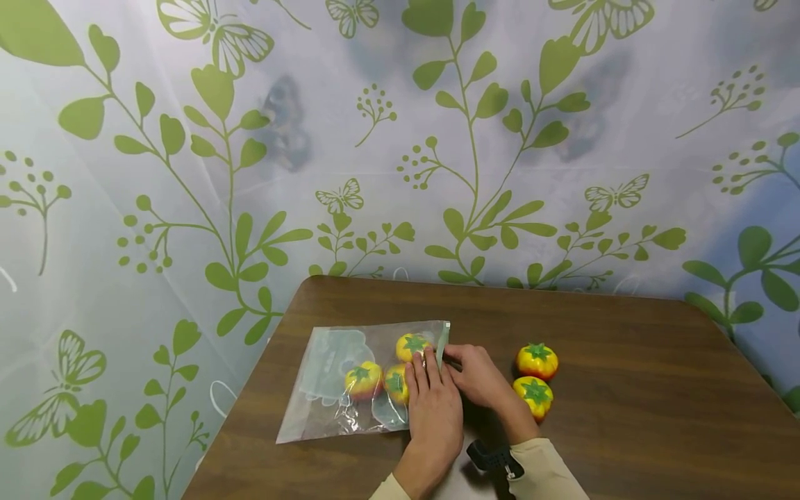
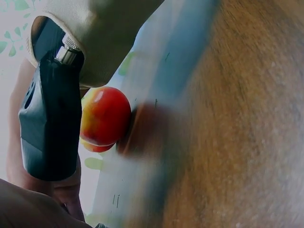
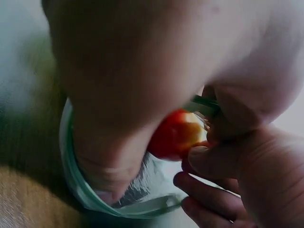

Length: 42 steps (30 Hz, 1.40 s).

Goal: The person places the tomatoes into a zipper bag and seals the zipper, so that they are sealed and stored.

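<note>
A clear zip bag [image 1: 325, 417] lies flat with its green-edged mouth to the right. Inside it are three glossy yellow-and-red tomatoes [image 1: 364, 380] with green star-shaped tops. My left hand [image 1: 435, 410] rests over the mouth, its fingers across the bag beside the nearest tomatoes. My right hand [image 1: 478, 375] grips the bag's green edge from the right. In the right wrist view, the green rim [image 3: 78, 178] gapes, a digit reaches inside it, and curled fingers [image 3: 204, 187] hold its other side beside a tomato [image 3: 175, 135]. My left thumb is hidden in the head view.
Two more tomatoes [image 1: 536, 361] sit on the brown wooden table [image 1: 644, 389], just right of my right forearm. A black wrist strap [image 1: 495, 458] is near the beige right sleeve. Behind the table hangs a leaf-and-butterfly patterned cloth [image 1: 375, 139].
</note>
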Tool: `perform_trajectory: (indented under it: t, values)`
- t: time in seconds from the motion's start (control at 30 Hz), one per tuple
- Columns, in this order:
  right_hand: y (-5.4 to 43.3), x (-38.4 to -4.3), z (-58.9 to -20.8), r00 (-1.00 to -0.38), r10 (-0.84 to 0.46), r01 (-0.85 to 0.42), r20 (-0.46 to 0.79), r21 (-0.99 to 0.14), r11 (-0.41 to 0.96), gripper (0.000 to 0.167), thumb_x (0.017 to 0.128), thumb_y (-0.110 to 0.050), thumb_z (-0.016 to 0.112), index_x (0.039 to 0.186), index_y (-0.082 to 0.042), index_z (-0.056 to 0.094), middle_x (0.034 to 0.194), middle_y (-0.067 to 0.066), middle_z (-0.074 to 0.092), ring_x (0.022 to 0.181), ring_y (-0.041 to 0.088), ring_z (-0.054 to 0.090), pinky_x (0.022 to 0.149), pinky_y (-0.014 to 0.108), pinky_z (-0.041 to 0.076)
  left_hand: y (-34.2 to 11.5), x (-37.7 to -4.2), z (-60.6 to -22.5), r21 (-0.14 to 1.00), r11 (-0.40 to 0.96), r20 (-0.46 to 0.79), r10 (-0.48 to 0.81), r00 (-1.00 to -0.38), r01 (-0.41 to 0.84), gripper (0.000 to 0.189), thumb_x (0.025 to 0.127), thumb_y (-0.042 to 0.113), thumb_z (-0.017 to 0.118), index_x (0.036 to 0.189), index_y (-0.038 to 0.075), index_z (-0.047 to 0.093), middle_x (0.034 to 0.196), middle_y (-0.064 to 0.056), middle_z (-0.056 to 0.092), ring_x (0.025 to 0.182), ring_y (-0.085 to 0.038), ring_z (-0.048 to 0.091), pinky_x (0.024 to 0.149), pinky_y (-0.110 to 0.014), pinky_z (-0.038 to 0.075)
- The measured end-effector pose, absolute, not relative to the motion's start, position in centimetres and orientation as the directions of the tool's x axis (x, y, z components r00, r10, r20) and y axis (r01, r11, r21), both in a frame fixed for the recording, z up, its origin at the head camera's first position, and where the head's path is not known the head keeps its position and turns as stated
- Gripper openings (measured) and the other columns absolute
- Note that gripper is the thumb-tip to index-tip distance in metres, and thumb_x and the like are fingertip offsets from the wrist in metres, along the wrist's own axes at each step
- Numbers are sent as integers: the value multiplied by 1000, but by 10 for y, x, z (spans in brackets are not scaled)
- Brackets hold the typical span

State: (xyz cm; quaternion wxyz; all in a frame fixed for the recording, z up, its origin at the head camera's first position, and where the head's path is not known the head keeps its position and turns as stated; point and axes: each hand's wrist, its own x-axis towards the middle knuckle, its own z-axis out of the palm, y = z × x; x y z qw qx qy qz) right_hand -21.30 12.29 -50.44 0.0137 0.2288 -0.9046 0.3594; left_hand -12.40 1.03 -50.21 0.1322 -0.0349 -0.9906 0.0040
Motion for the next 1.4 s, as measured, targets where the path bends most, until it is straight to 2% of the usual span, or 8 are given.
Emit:
perform_trajectory:
  t: [0.1,0.23,0.3,0.4,0.67,0.83,1.17,1.4]
  values:
    - [126,-213,-505,-875,-441,-460,199,-624,632,19,100,-12,78,118,-15,83,108,0,83,88,14,70,93,49,63,10,-124,-504,-19,997,265,74,-961,72,56,99,17,75,152,4,62,170,-22,46,159,-43,44,130,-56,36]
    - [134,-209,-500,-881,-431,-448,196,-637,628,30,99,-13,80,128,-10,81,122,6,82,109,26,79,102,54,61,10,-122,-506,-18,997,258,76,-963,74,62,96,20,79,153,3,61,171,-23,45,159,-44,43,130,-57,35]
    - [139,-207,-496,-887,-422,-436,189,-646,627,36,98,-13,82,133,-7,79,131,9,80,121,32,77,106,56,59,10,-121,-507,-22,997,252,76,-965,73,63,96,22,80,154,3,61,171,-23,44,159,-45,43,130,-57,34]
    - [148,-202,-487,-888,-421,-434,185,-643,631,42,97,-14,84,137,-5,76,136,11,78,127,34,74,108,57,57,10,-120,-509,-23,997,249,74,-966,71,62,97,22,79,153,2,61,171,-24,43,159,-45,42,130,-58,34]
    - [183,-190,-459,-890,-427,-419,159,-652,632,50,97,-22,85,143,-7,72,142,12,75,132,37,71,110,62,54,11,-120,-507,-53,997,220,74,-973,64,68,96,25,82,156,5,59,173,-24,40,161,-46,39,131,-57,33]
    - [210,-183,-451,-900,-397,-413,178,-637,651,50,96,-27,86,142,-11,74,141,10,76,131,37,72,108,63,55,12,-119,-506,-70,996,216,76,-973,63,66,98,25,80,157,6,59,174,-24,39,161,-46,40,131,-57,33]
    - [252,-174,-442,-945,-295,-312,141,-653,690,54,97,-38,85,145,-16,73,142,8,75,132,40,70,105,65,57,8,-122,-506,-55,996,236,78,-969,66,60,99,20,77,155,7,62,172,-23,41,160,-45,41,130,-57,35]
    - [282,-168,-438,-965,-236,-254,116,-647,719,61,95,-41,87,147,-14,71,144,12,74,133,43,70,104,64,57,7,-123,-503,-59,995,248,90,-965,78,61,96,21,79,153,7,63,171,-24,43,158,-46,43,129,-56,36]
